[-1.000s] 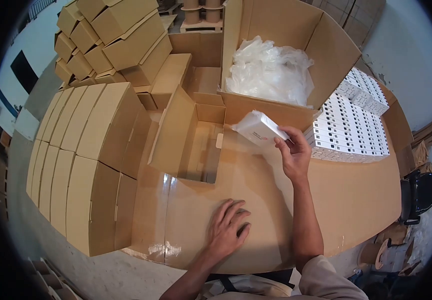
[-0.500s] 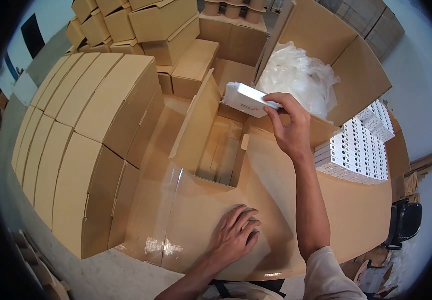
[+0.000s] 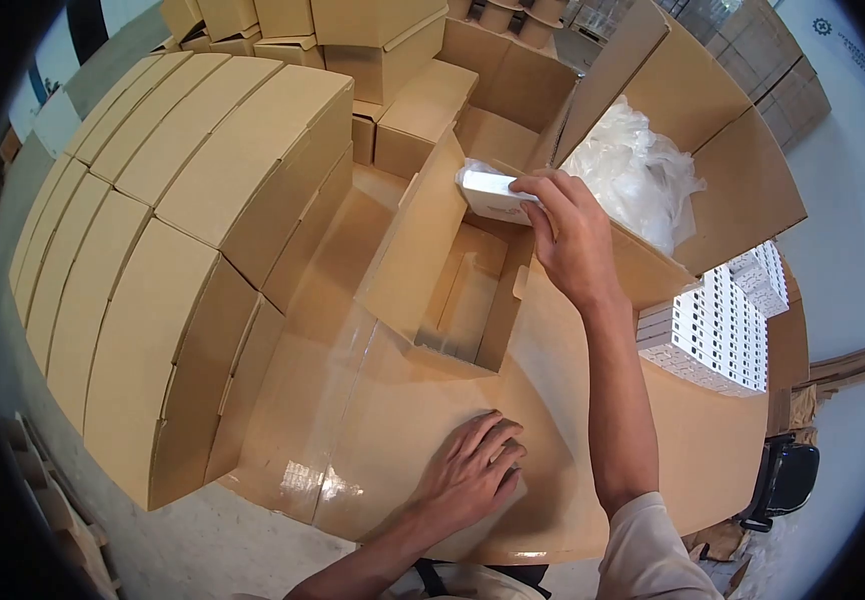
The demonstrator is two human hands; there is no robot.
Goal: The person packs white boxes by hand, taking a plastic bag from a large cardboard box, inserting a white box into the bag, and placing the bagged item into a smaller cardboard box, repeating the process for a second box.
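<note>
Pinched in my right hand (image 3: 570,228) is a small white box (image 3: 492,196) in a clear plastic bag, with faint print on its side. It is held over the far end of an open cardboard carton (image 3: 462,285), whose tall flap (image 3: 414,240) stands up on the left. Brown card shows on the bottom of that carton. My left hand (image 3: 477,465) rests on the cardboard-covered table (image 3: 352,420), fingers spread and loosely bent, holding nothing.
Closed cardboard cartons (image 3: 167,210) are stacked along the left, with more cartons (image 3: 382,50) behind. A large open box (image 3: 742,150) at the right holds crumpled clear plastic bags (image 3: 632,175). White boxes (image 3: 707,335) are stacked below it. A black chair (image 3: 787,478) stands at the lower right.
My right hand has lowered the white box slightly toward the carton's far end, tilting it flatter. My left hand has stayed in place. The whole view has shifted a little.
</note>
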